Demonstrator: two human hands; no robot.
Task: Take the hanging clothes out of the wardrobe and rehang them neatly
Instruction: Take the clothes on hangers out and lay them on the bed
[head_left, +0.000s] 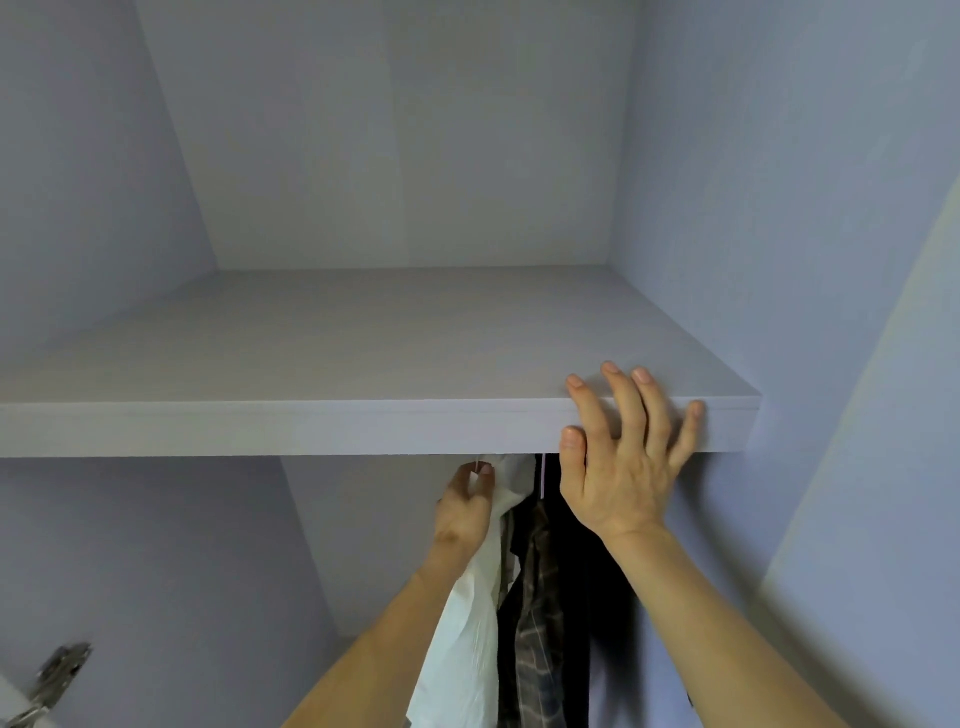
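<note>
A white garment (467, 639) hangs below the wardrobe shelf (311, 426), beside a dark plaid shirt (540, 613) and a black garment (602, 597) to its right. My left hand (465, 512) reaches up under the shelf and pinches the thin hanger hook at the top of the white garment. My right hand (623, 457) is spread with straight fingers on the shelf's front edge, thumb below the edge. The rail is hidden behind the shelf.
The pale wardrobe interior has a back panel (405, 156) and a right side wall (753, 208). A metal door hinge (57, 675) shows at the lower left. The space under the shelf left of the clothes holds nothing hanging.
</note>
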